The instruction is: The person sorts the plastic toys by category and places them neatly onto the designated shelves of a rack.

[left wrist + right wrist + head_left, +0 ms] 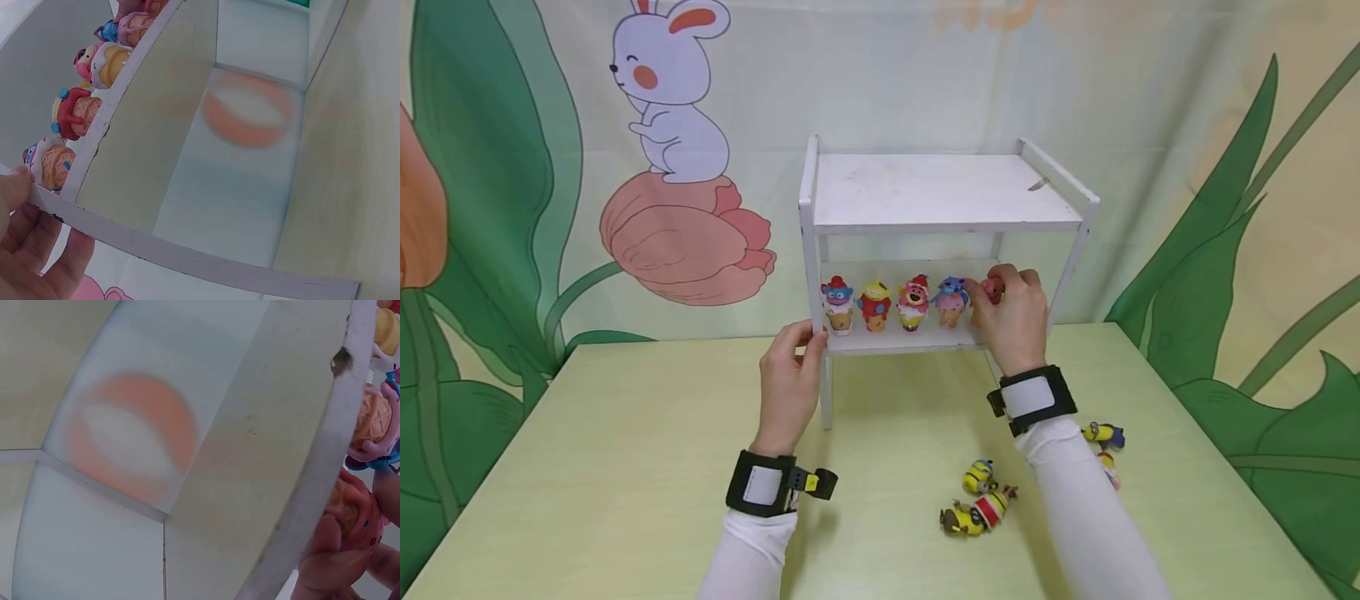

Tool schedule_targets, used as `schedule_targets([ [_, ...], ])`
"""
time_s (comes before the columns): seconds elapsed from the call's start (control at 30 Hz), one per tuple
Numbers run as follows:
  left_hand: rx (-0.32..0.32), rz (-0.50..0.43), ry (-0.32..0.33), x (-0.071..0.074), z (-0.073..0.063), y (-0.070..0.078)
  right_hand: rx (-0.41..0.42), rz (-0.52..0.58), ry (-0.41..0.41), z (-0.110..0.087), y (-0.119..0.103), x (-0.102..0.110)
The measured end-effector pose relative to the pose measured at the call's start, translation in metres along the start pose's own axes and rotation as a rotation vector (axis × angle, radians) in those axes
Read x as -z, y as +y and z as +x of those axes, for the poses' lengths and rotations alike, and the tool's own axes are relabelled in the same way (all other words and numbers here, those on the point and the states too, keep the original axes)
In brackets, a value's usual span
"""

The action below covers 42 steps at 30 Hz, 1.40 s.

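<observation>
My left hand point(790, 379) grips the left front post of a small white two-tier shelf point(917, 190); in the left wrist view its thumb and fingers lie on either side of the post. At the right end of the lower tier, my right hand point(1017, 321) pinches a reddish-pink ice-cream-cone figurine point(361, 509), mostly covered by fingers. The figurine is at the board's front edge. To its left stand upright cone figurines: a blue-and-pink one point(951, 302), a pink one with a red top point(913, 302), a yellow-and-red one point(875, 305) and a blue-faced one point(838, 306).
Several yellow minion-like figurines point(979, 477) lie on the pale green table point(647, 467) in front of the shelf. More figurines point(1103, 434) lie beside my right forearm. A printed cloth point(925, 75) with a rabbit and plants hangs behind.
</observation>
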<state>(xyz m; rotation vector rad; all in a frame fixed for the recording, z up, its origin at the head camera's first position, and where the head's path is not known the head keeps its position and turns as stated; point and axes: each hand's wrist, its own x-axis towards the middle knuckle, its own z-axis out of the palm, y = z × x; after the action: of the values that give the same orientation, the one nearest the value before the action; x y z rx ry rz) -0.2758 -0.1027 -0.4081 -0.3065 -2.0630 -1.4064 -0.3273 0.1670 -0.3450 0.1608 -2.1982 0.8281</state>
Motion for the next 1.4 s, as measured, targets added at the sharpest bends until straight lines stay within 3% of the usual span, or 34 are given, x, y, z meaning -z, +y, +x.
schedule_targets([
  [0.97,-0.001,-0.009,0.001,0.001,0.001,0.002,-0.044,0.032,-0.093,-0.001,-0.004,0.009],
  [1.4,0.002,0.001,0.000,0.000,0.002,0.002,-0.113,-0.010,-0.345,-0.003,-0.019,0.038],
])
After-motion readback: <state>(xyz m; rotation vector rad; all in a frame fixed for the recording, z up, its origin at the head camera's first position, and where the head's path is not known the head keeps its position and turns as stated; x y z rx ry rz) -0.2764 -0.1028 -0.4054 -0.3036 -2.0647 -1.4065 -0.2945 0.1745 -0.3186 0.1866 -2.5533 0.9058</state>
